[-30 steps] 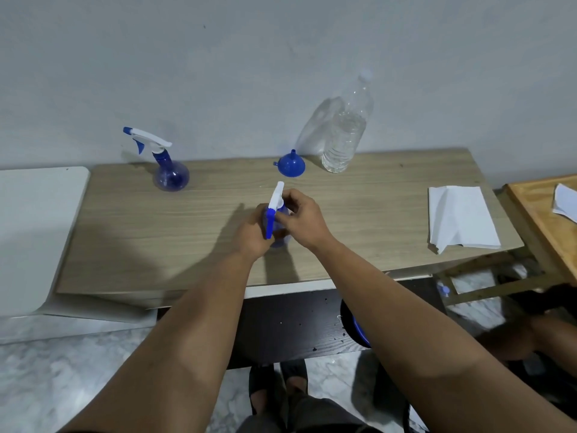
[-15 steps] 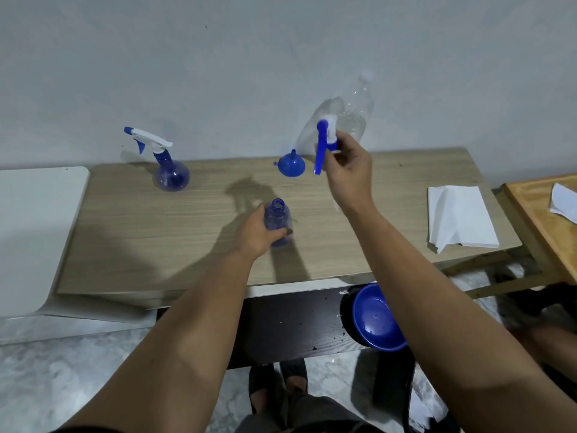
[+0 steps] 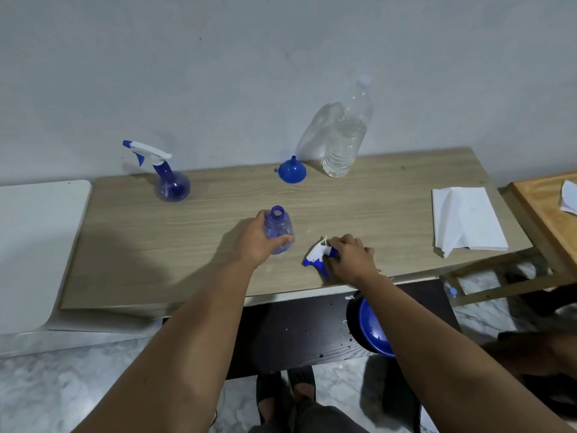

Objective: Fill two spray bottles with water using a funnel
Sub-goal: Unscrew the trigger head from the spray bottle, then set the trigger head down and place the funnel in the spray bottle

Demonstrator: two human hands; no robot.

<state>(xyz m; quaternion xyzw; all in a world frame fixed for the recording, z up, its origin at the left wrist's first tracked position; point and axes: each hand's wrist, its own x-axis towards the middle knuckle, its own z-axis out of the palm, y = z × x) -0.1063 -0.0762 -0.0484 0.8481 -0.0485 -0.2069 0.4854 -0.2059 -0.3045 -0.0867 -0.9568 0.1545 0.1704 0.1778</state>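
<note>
My left hand (image 3: 256,242) grips a small blue spray bottle (image 3: 277,228) that stands upright on the wooden table (image 3: 203,245) with its neck uncovered. Just right of it my right hand (image 3: 352,256) holds the white and blue trigger head (image 3: 317,257) down on the tabletop near the front edge. A second blue spray bottle (image 3: 170,182) with its trigger head on stands at the back left. A blue funnel (image 3: 292,171) lies mouth down at the back centre. Beside it stands a tall clear water bottle (image 3: 345,142), partly filled and capped.
A folded white tissue (image 3: 465,218) lies at the table's right end. A blue bowl (image 3: 373,331) sits below the front edge on a dark shelf. A white board (image 3: 34,245) adjoins on the left, a wooden surface (image 3: 549,210) on the right. My feet show below.
My right hand unscrewed the trigger head, lifted it up toward the water bottle, then brought it down onto the table right of the bottle. My left hand kept hold of the bottle.
</note>
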